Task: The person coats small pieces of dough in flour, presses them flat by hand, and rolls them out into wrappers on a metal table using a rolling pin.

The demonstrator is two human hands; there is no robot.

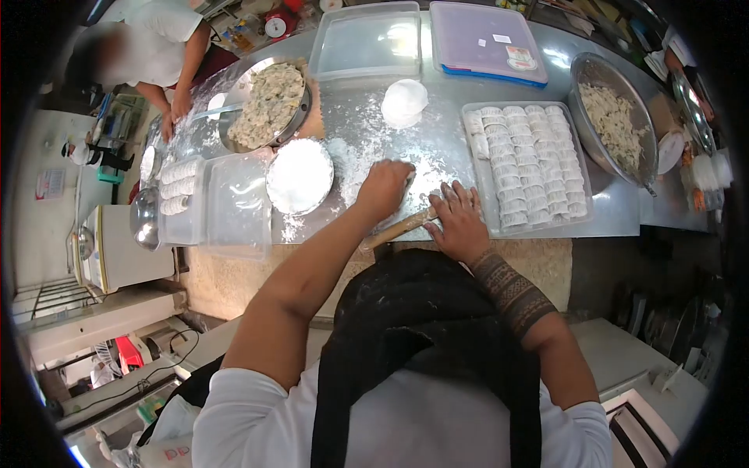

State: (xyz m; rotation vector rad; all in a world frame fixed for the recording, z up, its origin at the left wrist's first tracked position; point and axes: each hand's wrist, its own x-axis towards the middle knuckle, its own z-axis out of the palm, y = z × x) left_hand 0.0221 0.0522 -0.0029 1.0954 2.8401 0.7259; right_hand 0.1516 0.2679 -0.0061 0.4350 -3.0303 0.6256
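My right hand (458,221) lies over the upper end of a wooden rolling pin (402,228), fingers spread on it and on the floured steel table (351,101). Just left of it, my left hand (384,187) is closed, with its fingertips at a small pale piece that is mostly hidden. A bowl of white flour (299,176) stands left of my left hand. Beyond my hands lies a stack of round white wrappers (404,103). To the right, a clear tray (485,221) holds rows of folded white dumplings (530,168).
A pan of filling (269,105) stands at the back left, a metal bowl of filling (614,117) at the right. Plastic containers (367,39) and a purple-lidded box (488,39) line the far edge. Another person (168,43) works at the upper left beside clear tubs (238,207).
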